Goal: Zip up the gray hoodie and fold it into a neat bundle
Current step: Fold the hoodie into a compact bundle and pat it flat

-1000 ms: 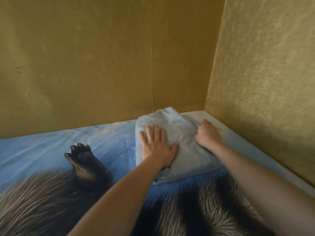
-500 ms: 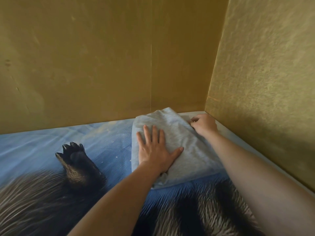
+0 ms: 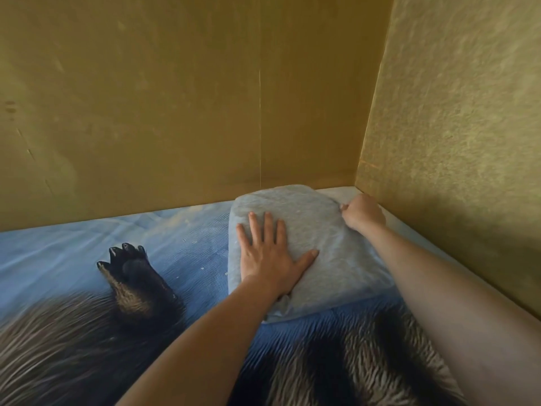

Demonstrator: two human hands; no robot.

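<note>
We see ochre walls point(image 3: 175, 98) meeting in a corner, a blue animal-print bedspread point(image 3: 87, 259), the gray hoodie point(image 3: 316, 230) folded into a bundle by that corner, our left hand point(image 3: 270, 259) spread flat on it, our right hand point(image 3: 363, 212) curled shut, gripping its far right edge

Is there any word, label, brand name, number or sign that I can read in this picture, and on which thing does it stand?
None: no readable text shows anywhere.
Gray hoodie, folded under the left hand and the right hand: plain cloth, no label or logo showing.
Bedsheet: an animal print with a dark paw, no letters.
Walls: bare, with faint marks only.
</note>
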